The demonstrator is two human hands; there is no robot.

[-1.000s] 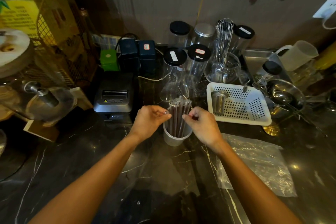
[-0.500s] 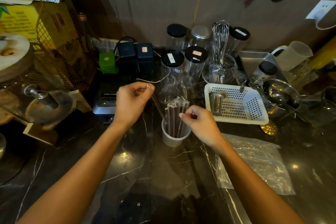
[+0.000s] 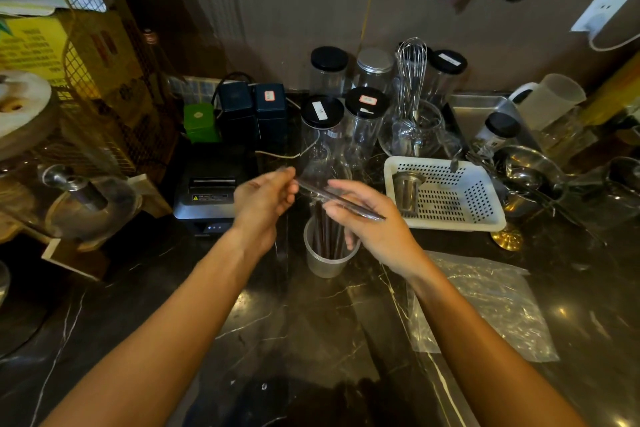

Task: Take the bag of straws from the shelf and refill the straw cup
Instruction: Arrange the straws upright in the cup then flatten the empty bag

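— What crowds the cup (image 3: 327,255)?
— Jars (image 3: 363,121) behind, a white basket (image 3: 446,198) right, the empty bag (image 3: 485,312) flat nearby.
— And the straw (image 3: 341,198)?
— Dark, wrapped (tilted above the cup), pinched by the left hand (image 3: 265,199) and right hand (image 3: 370,218).

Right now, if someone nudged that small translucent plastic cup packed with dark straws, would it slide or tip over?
The translucent plastic cup would probably tip rather than slide: the dark straws stand taller than its rim, raising the weight. It looks light, so a small push may move it. The polished dark marble counter looks smooth, so some sliding is possible.
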